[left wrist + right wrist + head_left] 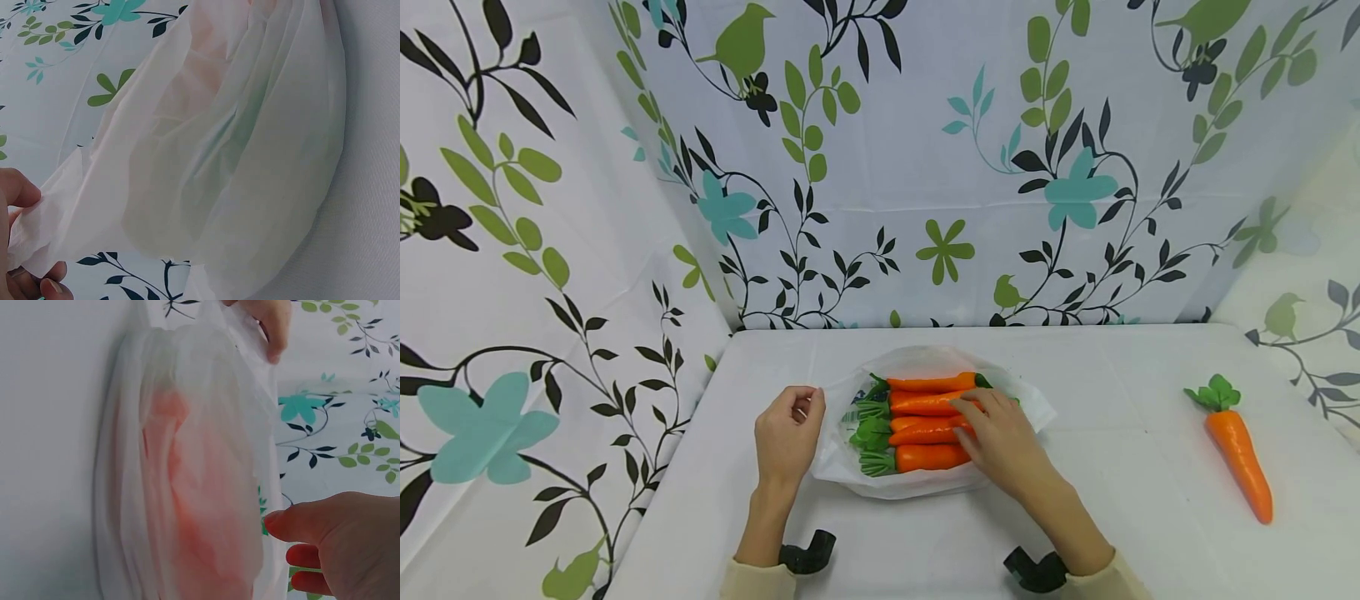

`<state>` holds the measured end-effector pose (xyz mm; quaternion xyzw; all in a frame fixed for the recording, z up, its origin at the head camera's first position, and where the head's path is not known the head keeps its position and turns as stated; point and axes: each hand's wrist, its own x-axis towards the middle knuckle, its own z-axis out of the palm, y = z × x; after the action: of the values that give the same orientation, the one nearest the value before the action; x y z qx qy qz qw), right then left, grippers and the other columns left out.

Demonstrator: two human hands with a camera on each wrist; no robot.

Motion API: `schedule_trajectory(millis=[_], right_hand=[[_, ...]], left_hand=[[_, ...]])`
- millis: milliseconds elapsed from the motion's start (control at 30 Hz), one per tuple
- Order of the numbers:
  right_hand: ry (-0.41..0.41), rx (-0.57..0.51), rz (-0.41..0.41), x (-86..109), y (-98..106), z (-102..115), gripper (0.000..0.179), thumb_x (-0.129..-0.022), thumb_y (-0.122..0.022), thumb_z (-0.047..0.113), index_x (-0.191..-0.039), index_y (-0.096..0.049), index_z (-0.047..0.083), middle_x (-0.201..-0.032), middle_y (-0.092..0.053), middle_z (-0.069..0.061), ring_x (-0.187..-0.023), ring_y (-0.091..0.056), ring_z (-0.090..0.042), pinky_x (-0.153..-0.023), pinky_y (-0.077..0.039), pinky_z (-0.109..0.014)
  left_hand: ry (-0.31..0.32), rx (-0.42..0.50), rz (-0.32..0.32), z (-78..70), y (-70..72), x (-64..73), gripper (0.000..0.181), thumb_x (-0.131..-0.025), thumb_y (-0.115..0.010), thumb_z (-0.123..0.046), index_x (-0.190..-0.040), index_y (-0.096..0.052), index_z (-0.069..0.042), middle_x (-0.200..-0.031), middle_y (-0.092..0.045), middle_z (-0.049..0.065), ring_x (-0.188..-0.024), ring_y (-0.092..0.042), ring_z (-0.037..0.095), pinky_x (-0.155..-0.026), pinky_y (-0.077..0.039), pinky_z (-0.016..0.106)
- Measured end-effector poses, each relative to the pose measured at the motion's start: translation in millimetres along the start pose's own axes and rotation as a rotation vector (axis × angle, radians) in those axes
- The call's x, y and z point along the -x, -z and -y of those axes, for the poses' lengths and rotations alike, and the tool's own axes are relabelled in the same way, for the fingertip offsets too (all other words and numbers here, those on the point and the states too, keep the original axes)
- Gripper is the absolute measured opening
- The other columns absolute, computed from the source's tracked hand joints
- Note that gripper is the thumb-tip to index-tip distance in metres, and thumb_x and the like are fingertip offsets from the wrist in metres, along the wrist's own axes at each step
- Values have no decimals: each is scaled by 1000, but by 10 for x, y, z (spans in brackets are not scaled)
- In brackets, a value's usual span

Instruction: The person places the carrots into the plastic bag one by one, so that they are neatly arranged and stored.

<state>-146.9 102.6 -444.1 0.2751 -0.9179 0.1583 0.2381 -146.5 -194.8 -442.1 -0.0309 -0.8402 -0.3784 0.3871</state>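
A white translucent plastic bag (895, 487) lies on the table with its mouth spread wide. Inside it several orange carrots (928, 457) are stacked in rows, most with green tops to the left. My left hand (787, 437) pinches the bag's left edge between thumb and fingers; the left wrist view shows the pinched plastic (47, 228) pulled taut. Over the carrots' right ends is my right hand (1011, 442), its fingers loosely bent. Its thumb (294, 520) is by the bag's rim in the right wrist view; contact with the carrots cannot be told.
Another carrot (1242, 467) with a leafy green top lies by itself on the right of the white table (1120, 500). A patterned cloth (880, 167) with leaves, birds and flowers hangs behind and on both sides. Black wrist mounts (808, 552) sit at both wrists.
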Motion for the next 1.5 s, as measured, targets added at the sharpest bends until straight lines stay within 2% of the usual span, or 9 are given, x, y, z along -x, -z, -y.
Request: schedule_trajectory(millis=[167,433,767,1200,1500], right_hand=[[-38,-10,-7,-5,87,-59,40,-83,-81,18,-120,-68,7,-118,-65,-11,-112,-59,-30,-98,-52,-47],[-64,-21,-67,9,215,-186,41,-85,-78,17,-122,-67,5,-118,-64,-13,-111,-58,-32,-91,-52,-48],[-107,3,-144,45,343,-388,46,-81,-82,17,-122,-67,2,-117,-64,-16,-110,-57,-35,-89,-51,-52],[-171,11,-253,101,503,-671,45,-78,-82,9,-119,-67,-2,-114,-65,-20,-105,-56,-40,-81,-46,-54],[-240,14,-276,169,631,-833,45,-80,-80,9,-120,-65,-3,-116,-64,-24,-107,-55,-44,-83,-45,-60]], left_hand=[[5,6,6,-4,1,0,9,-90,-70,-12,-87,-72,-4,-64,-63,3,-57,-56,10,-56,-44,13],[16,0,11,5,-3,3,9,-90,-70,-12,-87,-73,-4,-65,-64,3,-57,-57,10,-57,-43,11],[29,-1,17,2,-2,8,10,-90,-70,-13,-87,-73,-4,-66,-64,3,-58,-57,10,-56,-44,13],[14,4,12,-3,-3,5,10,-90,-70,-12,-87,-72,-3,-65,-64,3,-57,-57,10,-56,-44,13],[0,3,5,3,-8,7,10,-90,-70,-12,-86,-72,-3,-65,-64,4,-56,-56,10,-55,-44,13]])
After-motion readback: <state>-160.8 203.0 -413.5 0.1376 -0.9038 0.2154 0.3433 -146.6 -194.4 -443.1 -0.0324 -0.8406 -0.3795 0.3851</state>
